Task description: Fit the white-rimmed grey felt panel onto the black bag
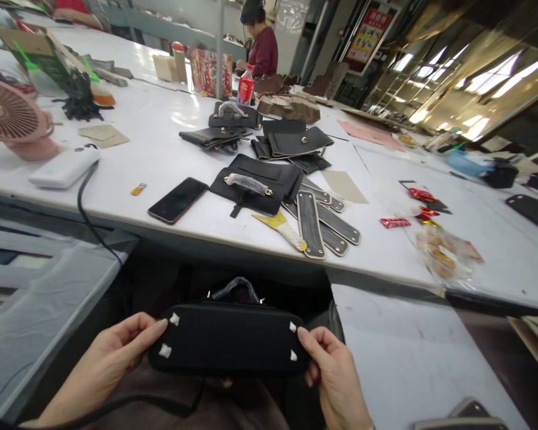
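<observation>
A black handbag point(233, 337) is held over my lap, its flat bottom turned up toward me. White wrapped bits show at the corners of that bottom, and a plastic-wrapped handle point(237, 288) sticks out on the far side. My left hand point(128, 343) pinches the bag's left end, thumb on top. At the right end, my right hand point(329, 361) grips it with the thumb near a white corner bit; its other fingers are partly hidden. Beyond, on the table, lie a black bag panel point(255, 170) with a wrapped handle and several grey-black strips point(311, 224).
On the white table point(116, 179) are a phone point(178, 200), a yellow-and-white tool point(280, 230), a pink fan point(15, 116), a white box-like device point(65, 167) with a black cable, a red-labelled bottle point(245, 86) and snack packets point(443, 251). Another person point(264, 48) is at the back.
</observation>
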A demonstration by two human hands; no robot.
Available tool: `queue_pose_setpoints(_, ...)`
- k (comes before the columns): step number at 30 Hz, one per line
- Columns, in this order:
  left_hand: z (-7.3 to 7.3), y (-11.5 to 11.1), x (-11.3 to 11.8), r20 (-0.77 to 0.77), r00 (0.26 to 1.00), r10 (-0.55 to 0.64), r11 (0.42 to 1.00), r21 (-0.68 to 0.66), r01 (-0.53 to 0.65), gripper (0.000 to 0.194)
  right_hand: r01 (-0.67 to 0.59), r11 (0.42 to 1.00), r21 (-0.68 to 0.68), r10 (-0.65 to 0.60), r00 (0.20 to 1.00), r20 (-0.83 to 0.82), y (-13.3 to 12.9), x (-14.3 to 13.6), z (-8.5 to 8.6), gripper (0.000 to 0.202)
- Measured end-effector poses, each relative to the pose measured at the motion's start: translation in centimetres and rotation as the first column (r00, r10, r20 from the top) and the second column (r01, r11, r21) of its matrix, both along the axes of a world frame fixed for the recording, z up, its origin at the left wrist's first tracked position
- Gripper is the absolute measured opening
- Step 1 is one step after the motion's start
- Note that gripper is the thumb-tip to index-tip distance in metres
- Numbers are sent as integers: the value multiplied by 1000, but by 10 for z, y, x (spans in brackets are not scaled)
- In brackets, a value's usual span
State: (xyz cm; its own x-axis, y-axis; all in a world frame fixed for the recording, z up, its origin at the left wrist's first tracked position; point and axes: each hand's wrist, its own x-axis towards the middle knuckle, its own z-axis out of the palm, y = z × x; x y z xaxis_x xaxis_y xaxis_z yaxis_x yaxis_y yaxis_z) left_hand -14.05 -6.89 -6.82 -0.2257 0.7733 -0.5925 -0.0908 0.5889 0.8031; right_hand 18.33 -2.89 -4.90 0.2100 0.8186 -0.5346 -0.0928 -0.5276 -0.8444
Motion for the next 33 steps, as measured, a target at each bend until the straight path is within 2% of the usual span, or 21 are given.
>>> queue_pose_setpoints(8,-1,2,0,51,998,22,1000,-11,-22,50,7,1000,-14,-7,1000,-9,-1,1,-1,51)
queue_pose_setpoints(14,14,5,6,204,973,105,994,-52,-96,45,38,999,-7,-38,999,-6,2,-1,14,52)
queue_pose_setpoints(18,22,5,10,233,965,116,992,-69,-103,42,37,999,-27,-37,999,-17,3,-2,16,54)
queue_pose_setpoints(25,11,3,3,213,976,46,998,-49,-37,41,27,1000,6,-27,999,27,-1,0,5,50)
queue_pose_setpoints(33,4,2,-1,107,994,-17,1000,-3,17,40,36,999,3,-36,999,16,0,0,4,50)
